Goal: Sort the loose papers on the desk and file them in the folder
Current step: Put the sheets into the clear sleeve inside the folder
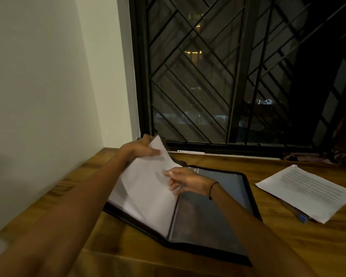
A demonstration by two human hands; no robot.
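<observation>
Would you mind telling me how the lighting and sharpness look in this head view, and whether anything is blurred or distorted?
Head view: dim, warm indoor light, night outside the window; the left hand and forearm are motion-blurred, the right hand slightly soft; text on the loose papers is unreadable; faint sheen on the folder sleeves; wide-angle bending tilts the window frame and wall edges.

arms: bare, no sleeves | right wrist: thin black cord bracelet (213,188) | hands: no rings seen
</observation>
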